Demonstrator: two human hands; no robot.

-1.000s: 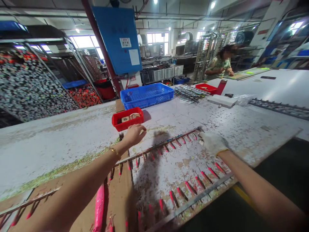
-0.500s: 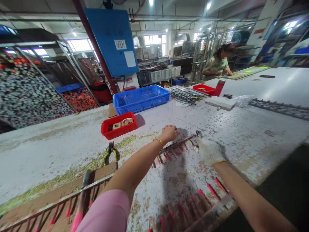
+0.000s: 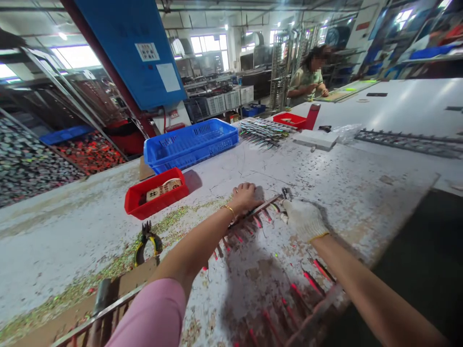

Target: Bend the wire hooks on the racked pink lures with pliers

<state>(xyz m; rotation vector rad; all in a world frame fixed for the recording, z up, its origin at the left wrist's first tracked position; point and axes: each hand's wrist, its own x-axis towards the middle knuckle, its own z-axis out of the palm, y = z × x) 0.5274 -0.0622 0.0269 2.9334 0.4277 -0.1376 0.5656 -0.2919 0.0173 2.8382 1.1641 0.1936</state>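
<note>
A worker's bare left hand (image 3: 245,196) lay with fingers partly curled at a narrow strip (image 3: 268,204) on a flecked white table (image 3: 361,185); whether it gripped could not be told. The gloved right hand (image 3: 303,220) sat half closed at the strip's far end, beside a small dark object (image 3: 285,193); its hold, too, was unclear. Pink pieces (image 3: 257,221) stuck out in a row from the strip's near side.

Handling the strip well seemed to call for even support along its length, without twisting, and fingertips kept off the pink pieces. A second strip (image 3: 318,313) lay nearer the worker, by the table's edge, leaving little leeway under the right forearm. Pliers (image 3: 158,244) and a red bin (image 3: 155,207) bounded the left side. The best room appeared to lie ahead, short of the blue basket (image 3: 195,157).
</note>
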